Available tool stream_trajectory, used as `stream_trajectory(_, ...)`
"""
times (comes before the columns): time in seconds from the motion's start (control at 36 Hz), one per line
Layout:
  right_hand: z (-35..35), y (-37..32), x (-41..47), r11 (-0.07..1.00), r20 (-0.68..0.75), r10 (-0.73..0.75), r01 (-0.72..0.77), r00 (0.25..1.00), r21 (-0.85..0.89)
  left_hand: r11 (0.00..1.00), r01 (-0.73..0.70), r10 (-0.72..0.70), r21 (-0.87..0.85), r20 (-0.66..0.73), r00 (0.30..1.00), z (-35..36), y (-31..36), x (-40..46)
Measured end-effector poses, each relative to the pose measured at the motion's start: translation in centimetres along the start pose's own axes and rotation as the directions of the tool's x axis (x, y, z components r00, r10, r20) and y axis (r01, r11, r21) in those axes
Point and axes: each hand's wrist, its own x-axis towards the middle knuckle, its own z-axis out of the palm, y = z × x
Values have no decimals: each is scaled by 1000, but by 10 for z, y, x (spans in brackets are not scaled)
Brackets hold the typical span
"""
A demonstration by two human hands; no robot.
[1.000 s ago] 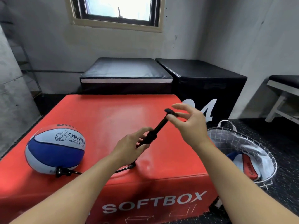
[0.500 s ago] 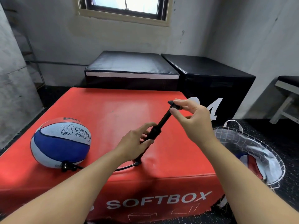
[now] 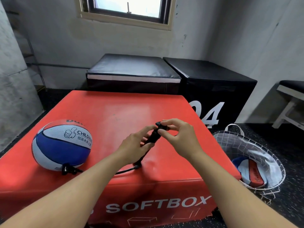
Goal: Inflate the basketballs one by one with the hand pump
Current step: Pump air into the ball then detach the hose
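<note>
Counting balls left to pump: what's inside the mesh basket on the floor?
Inside the mesh basket, one red, white and blue ball lies partly covered by pale lining; anything beneath stays hidden.

Two bare forearms, no sleeves visible; hands (image 3: 177, 139) ungloved, no rings or watch.

Daylight came from the window (image 3: 130, 7) at the top edge, its pane blown out to white. The room was otherwise moderately dim, the grey walls evenly and softly lit. A pale sheen lay across the top of the red box (image 3: 115, 112) toward its far edge, and another on the black padded box (image 3: 131, 66) behind it. Shadows were soft and faint. The wide lens bowed straight lines near the frame's sides. Detail was slightly soft throughout, with compression smear.
</note>
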Motion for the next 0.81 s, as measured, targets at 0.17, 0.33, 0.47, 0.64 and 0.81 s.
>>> stream_trajectory(0.17,-15,-1,-3,996,10,33,-34,999,87,997,-21,20,69,16,1000,3,6,-1)
stream_trajectory(0.33,-39,-7,7,968,-177,6,39,984,246,996,-17,14,88,28,1000,1,8,-2)
stream_trajectory(0.47,-62,-13,12,953,-356,-15,121,934,277,995,-16,14,101,22,1000,1,9,-5)
stream_trajectory(0.64,-55,-20,15,969,-384,-65,150,921,195,998,-23,22,64,19,1000,0,5,-4)
stream_trajectory(0.81,-31,-20,20,985,-272,-97,132,958,111,999,-18,18,27,15,1000,-5,-3,-2)
